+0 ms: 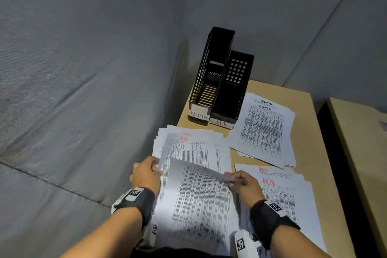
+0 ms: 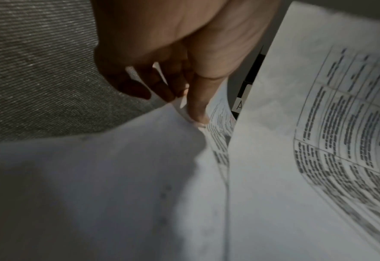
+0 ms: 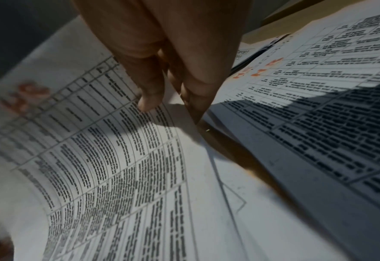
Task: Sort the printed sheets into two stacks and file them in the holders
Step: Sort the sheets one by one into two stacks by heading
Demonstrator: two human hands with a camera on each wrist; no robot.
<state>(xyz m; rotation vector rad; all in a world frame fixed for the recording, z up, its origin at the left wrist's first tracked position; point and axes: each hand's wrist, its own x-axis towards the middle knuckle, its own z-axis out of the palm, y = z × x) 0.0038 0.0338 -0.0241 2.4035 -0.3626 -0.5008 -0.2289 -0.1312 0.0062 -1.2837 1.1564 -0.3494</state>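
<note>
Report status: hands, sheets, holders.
Left hand and right hand both pinch one lifted sheet over the unsorted pile. ADMIN stack and HR stack lie on the table. Holders unfilled, unobstructed.

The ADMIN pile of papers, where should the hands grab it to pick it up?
Grab the ADMIN pile by its two long side edges, one hand from each side. The sheets lie flat and fanned out crooked on the table, so squeezing the sides probably squares them up first.

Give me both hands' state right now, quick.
Left hand: pinching the left edge of the unsorted pile.
Right hand: pinching the top sheet at its right edge, lifting it.
</note>
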